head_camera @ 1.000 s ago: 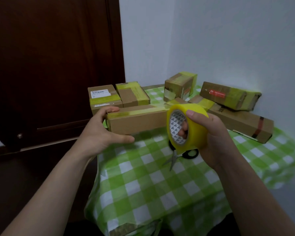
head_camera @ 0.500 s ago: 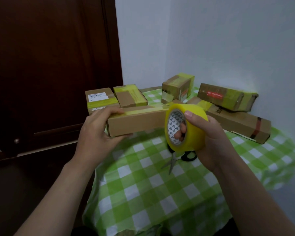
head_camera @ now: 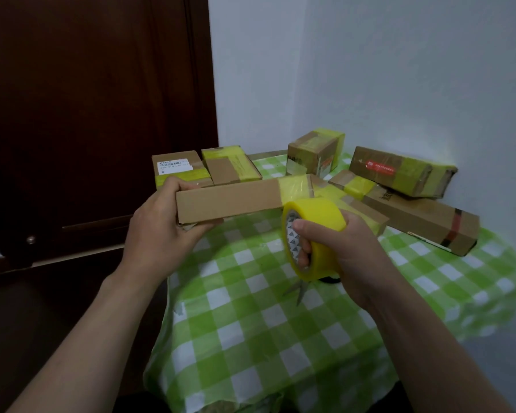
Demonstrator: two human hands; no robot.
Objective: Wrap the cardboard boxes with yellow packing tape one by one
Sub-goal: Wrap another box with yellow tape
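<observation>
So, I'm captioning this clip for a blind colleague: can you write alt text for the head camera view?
A person's left hand holds up a long cardboard box while the right hand holds a yellow tape roll by its core beside the box's yellow-taped band. Other taped boxes sit behind on a green checked tablecloth, scissors partly hidden under the roll.
</observation>
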